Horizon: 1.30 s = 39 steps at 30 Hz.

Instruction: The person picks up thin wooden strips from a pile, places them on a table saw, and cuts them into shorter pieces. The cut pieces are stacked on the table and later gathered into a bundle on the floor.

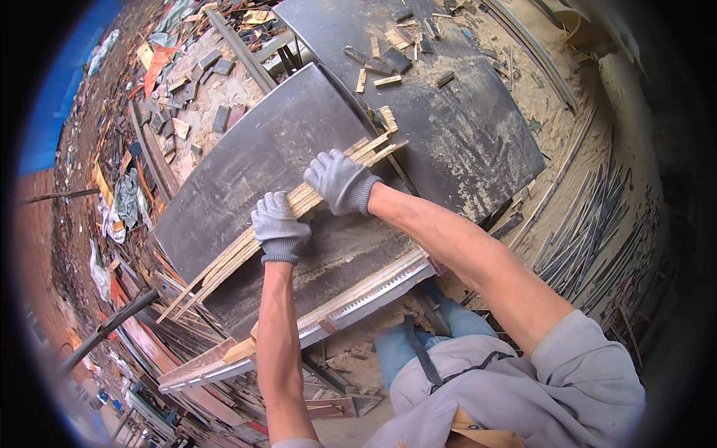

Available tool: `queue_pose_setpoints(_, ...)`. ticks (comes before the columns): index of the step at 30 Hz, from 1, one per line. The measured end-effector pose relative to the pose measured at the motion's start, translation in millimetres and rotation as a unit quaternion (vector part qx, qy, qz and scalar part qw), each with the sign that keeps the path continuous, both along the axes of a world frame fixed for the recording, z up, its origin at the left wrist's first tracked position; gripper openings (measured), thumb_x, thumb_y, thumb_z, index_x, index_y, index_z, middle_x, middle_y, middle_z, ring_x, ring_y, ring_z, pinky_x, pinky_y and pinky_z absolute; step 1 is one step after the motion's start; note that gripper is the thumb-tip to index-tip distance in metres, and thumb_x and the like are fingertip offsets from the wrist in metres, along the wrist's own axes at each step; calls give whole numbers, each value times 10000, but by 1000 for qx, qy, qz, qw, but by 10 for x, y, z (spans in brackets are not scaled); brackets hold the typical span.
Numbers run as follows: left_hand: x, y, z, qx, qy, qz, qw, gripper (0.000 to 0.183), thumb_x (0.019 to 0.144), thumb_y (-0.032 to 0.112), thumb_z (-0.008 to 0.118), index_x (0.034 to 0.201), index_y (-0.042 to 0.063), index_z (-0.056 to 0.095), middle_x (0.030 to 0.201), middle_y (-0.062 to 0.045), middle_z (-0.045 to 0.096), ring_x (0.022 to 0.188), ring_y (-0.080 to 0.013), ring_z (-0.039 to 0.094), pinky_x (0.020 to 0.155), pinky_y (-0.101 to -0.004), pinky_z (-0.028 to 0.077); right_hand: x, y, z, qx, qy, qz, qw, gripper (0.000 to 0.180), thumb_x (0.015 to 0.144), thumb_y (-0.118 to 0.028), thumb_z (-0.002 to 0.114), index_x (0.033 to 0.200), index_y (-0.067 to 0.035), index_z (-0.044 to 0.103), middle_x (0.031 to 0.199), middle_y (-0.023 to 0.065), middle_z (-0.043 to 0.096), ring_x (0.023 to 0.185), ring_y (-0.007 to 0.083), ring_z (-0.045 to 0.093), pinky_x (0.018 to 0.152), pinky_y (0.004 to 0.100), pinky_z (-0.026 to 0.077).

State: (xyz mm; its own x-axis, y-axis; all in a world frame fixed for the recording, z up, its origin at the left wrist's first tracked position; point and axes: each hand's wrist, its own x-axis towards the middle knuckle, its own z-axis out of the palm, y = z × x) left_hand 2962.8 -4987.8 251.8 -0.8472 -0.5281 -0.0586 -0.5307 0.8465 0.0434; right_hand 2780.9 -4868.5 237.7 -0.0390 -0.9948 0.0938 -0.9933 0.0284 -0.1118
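Note:
A bundle of long, thin plywood strips (303, 199) lies slantwise across a dark, dusty metal worktable (241, 162). My left hand (279, 224), in a grey knit glove, is closed over the bundle near its middle. Farther up the same strips, my right hand (340, 182) grips them in a matching glove. The lower ends fan apart beyond the table's left edge. At the upper end the strips reach over the gap beside a second dark panel (465, 134), and a short ragged-edged wood piece (388, 119) sits by their tips.
A rail with a printed measuring scale (386, 287) runs along the table's near edge. Small wood offcuts (396, 60) and sawdust litter the far panel. More offcuts (221, 119) cover the ground at left. Dark strips (588, 229) are heaped at right. A metal bar (109, 330) juts in lower left.

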Motion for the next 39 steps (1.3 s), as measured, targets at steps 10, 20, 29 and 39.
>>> queue_pose_setpoints(10, -55, -106, -4, -2, -17, -2, 1000, 660, 717, 447, 918, 1159, 82, 591, 1089, -125, 613, 1042, -343, 620, 906, -490, 476, -29, -85, 14, 21, -5, -7, 1000, 324, 849, -254, 654, 1090, -38, 667, 1008, 138, 680, 987, 282, 638, 894, 433, 482)
queue_pose_setpoints(20, -104, -200, 6, 7, 12, -11, 1000, 651, 723, 473, 905, 1122, 75, 579, 1068, -145, 612, 1028, -374, 621, 866, -507, 472, -63, -155, 43, 33, 13, -11, 999, 324, 846, -270, 632, 1082, -50, 656, 981, 119, 666, 961, 270, 628, 868, 418, 476)
queue_pose_setpoints(29, -122, -253, 2, -3, 6, -12, 1000, 626, 729, 432, 911, 1139, 81, 594, 1079, -132, 615, 1032, -360, 622, 886, -508, 476, -102, -220, 56, 25, 9, -8, 1000, 350, 837, -293, 658, 1099, -60, 651, 994, 110, 685, 990, 269, 641, 896, 426, 474)
queue_pose_setpoints(39, -223, -380, 13, 1, -28, 2, 1000, 657, 746, 466, 910, 1161, 64, 597, 1113, -149, 628, 1058, -364, 631, 912, -513, 493, -165, -363, 91, 46, 26, -16, 998, 364, 830, -299, 676, 1104, -62, 652, 1011, 113, 686, 1000, 266, 646, 904, 416, 475)
